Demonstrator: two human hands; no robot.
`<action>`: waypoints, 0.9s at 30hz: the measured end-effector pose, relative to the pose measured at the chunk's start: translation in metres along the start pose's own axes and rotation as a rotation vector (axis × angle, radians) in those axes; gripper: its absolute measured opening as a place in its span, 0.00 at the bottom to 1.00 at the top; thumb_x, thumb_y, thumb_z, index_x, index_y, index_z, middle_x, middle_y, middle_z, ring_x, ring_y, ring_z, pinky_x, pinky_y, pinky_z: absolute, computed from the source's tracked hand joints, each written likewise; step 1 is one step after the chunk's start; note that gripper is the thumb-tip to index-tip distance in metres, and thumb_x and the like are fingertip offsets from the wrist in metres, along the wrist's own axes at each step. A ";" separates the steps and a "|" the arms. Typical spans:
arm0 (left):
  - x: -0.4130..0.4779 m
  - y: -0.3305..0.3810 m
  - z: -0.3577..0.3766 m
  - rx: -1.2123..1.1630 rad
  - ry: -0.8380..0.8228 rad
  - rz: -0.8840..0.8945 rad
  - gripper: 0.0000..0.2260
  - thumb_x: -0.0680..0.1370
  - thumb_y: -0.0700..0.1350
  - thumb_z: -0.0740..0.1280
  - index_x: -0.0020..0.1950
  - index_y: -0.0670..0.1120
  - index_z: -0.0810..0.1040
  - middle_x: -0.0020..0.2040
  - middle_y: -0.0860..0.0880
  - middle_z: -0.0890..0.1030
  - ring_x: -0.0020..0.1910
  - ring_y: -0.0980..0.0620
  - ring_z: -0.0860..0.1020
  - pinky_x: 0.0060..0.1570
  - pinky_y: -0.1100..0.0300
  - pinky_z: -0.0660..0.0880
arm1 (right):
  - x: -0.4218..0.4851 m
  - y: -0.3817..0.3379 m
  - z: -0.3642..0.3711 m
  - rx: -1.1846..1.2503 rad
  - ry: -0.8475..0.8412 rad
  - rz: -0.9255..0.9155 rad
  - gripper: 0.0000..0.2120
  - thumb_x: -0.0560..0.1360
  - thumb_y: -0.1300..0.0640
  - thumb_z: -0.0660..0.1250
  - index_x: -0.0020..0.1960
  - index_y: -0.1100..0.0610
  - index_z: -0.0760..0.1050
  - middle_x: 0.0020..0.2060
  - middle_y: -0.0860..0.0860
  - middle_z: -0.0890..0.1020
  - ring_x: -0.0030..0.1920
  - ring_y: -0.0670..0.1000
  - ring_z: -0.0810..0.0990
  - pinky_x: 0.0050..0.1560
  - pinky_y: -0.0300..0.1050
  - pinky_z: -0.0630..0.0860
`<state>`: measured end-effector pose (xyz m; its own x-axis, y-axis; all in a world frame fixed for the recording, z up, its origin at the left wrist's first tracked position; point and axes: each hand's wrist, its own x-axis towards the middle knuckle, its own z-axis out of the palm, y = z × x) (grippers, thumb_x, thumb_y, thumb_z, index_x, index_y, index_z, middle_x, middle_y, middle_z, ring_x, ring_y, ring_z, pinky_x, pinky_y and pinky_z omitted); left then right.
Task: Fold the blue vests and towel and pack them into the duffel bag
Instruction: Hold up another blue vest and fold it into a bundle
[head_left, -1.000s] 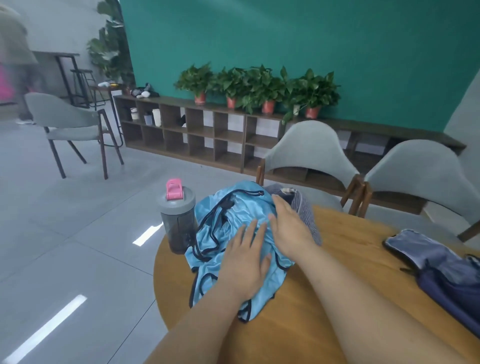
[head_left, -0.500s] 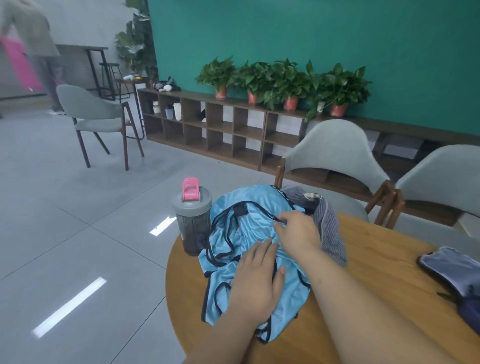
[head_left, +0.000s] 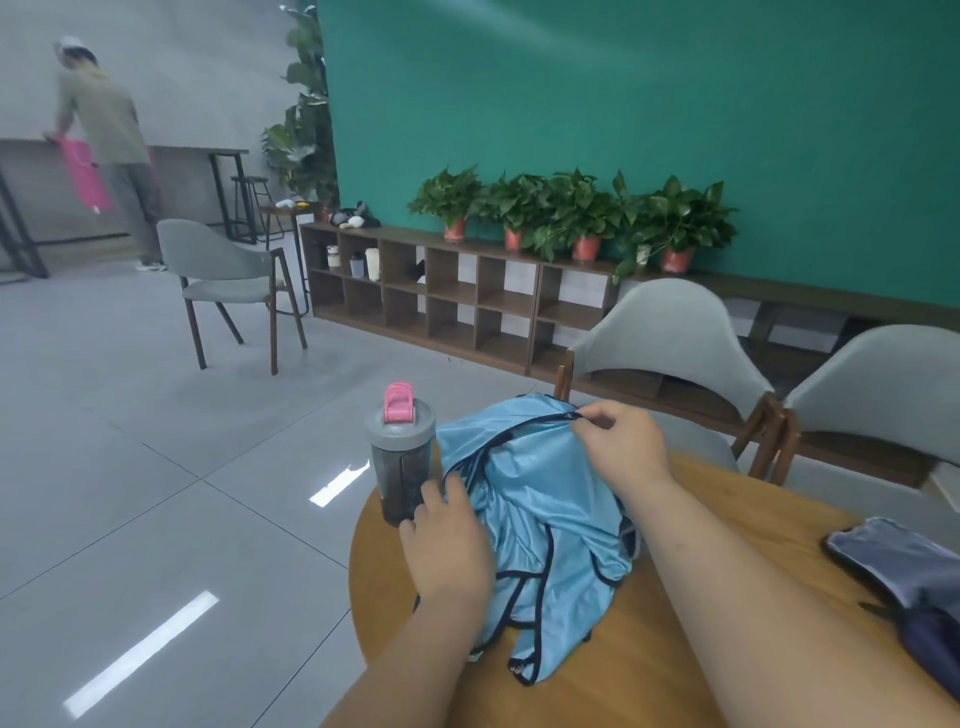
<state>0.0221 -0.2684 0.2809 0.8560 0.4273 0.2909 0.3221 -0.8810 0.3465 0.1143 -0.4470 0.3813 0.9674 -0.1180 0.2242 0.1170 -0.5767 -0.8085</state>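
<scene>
A heap of light blue vests (head_left: 540, 514) with dark trim lies on the left part of the round wooden table (head_left: 649, 649). My right hand (head_left: 621, 441) pinches the dark trimmed edge at the heap's far top. My left hand (head_left: 449, 540) grips the vests' left edge, beside the bottle. The dark blue duffel bag (head_left: 904, 587) lies at the table's right edge, partly cut off by the frame. The grey towel seen earlier is hidden behind my right hand and the vests.
A dark shaker bottle (head_left: 400, 462) with a grey lid and pink cap stands at the table's left rim. Two grey chairs (head_left: 670, 338) stand behind the table. A low shelf with potted plants (head_left: 576, 213) lines the green wall. A person (head_left: 109, 135) stands far left.
My right hand has moved up from the heap's middle to pinch the far trimmed edge. My left hand has slid left to the vests' edge by the bottle. The camera has turned left.
</scene>
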 end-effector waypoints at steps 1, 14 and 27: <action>0.000 -0.002 0.001 0.015 -0.017 -0.002 0.28 0.80 0.48 0.67 0.77 0.50 0.61 0.66 0.47 0.72 0.58 0.47 0.79 0.57 0.53 0.75 | -0.003 -0.002 -0.004 0.021 0.007 0.008 0.04 0.76 0.51 0.71 0.47 0.47 0.85 0.44 0.41 0.86 0.47 0.49 0.83 0.45 0.44 0.75; 0.011 0.006 -0.042 -0.016 -0.095 0.073 0.08 0.82 0.45 0.62 0.60 0.49 0.76 0.58 0.47 0.74 0.52 0.45 0.79 0.51 0.50 0.77 | -0.016 -0.044 -0.073 0.350 0.245 -0.061 0.07 0.83 0.52 0.58 0.54 0.41 0.71 0.47 0.54 0.82 0.43 0.54 0.82 0.42 0.52 0.81; 0.060 0.100 -0.208 -0.948 0.199 0.223 0.04 0.84 0.48 0.66 0.52 0.50 0.78 0.45 0.55 0.81 0.45 0.53 0.80 0.47 0.55 0.74 | -0.030 -0.084 -0.180 0.468 0.439 -0.202 0.07 0.83 0.51 0.57 0.52 0.38 0.68 0.49 0.51 0.82 0.52 0.56 0.82 0.60 0.68 0.79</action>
<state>0.0212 -0.2891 0.5185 0.7462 0.3740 0.5507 -0.3691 -0.4560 0.8098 0.0349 -0.5404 0.5398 0.7470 -0.4192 0.5160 0.4667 -0.2221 -0.8561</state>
